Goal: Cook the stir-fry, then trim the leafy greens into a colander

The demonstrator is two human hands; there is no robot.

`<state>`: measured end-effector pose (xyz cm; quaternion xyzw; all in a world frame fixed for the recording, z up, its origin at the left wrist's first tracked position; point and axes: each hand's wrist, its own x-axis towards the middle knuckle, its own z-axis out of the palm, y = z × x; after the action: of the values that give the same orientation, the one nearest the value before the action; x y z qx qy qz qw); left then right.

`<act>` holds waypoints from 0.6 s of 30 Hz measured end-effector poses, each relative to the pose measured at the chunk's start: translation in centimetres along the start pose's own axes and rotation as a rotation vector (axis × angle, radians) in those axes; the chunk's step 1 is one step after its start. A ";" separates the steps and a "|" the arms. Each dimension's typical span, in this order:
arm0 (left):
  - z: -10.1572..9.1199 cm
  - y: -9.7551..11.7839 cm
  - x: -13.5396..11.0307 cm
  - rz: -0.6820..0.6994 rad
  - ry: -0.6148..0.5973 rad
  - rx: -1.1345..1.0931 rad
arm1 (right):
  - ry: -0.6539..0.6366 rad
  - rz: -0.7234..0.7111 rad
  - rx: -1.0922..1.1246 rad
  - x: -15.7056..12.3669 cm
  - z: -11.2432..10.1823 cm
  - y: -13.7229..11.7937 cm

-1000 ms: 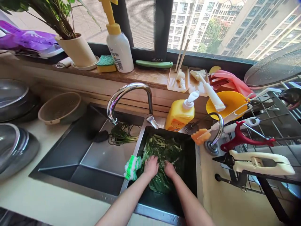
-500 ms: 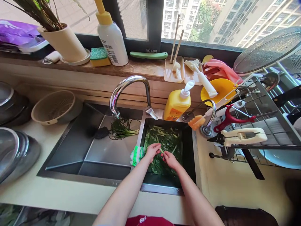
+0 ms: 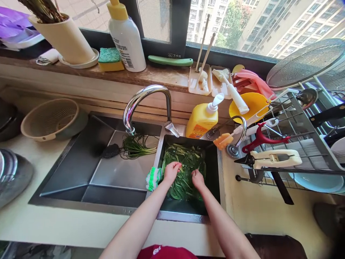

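Both my hands are down in the small right sink basin (image 3: pixel 219 169), which is full of green leafy vegetables (image 3: pixel 185 162) in water. My left hand (image 3: pixel 171 172) is curled, its fingers closed on some of the leaves at the left of the pile. My right hand (image 3: pixel 198 179) rests on the leaves a little to the right, fingers bent and pressed into them. A green and white scrubber (image 3: pixel 153 178) hangs on the divider just left of my left hand.
A chrome tap (image 3: pixel 145 104) arches over the wide left basin (image 3: pixel 88 169), where a bunch of green chives (image 3: pixel 136 145) lies. Yellow soap bottle (image 3: pixel 203 120), beige colander (image 3: pixel 50 118), dish rack with utensils (image 3: pixel 283 144), sill with white bottle (image 3: pixel 126 36) and sponge.
My hands have shifted within the leaves: from pressed deep together, they lifted and separated slightly, the left one now curled on leaves. The camera view has tilted and drifted a little.
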<state>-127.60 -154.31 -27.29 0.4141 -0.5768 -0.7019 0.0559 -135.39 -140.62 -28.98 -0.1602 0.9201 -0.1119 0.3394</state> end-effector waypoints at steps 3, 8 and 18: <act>-0.1 -1.6 -0.4 -0.086 0.047 0.000 | -0.019 -0.053 -0.161 1.2 -1.8 0.7; 0.4 -4.6 -2.9 -0.265 0.065 -0.019 | -0.036 -0.103 -0.390 2.3 -2.6 1.1; 0.6 -6.1 -2.7 -0.529 0.021 -0.028 | -0.131 -0.226 -0.401 -0.2 -0.2 -0.2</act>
<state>-123.73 -150.34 -31.15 0.5570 -0.4382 -0.6957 -0.1176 -135.33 -140.73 -28.63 -0.3335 0.8762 0.0466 0.3449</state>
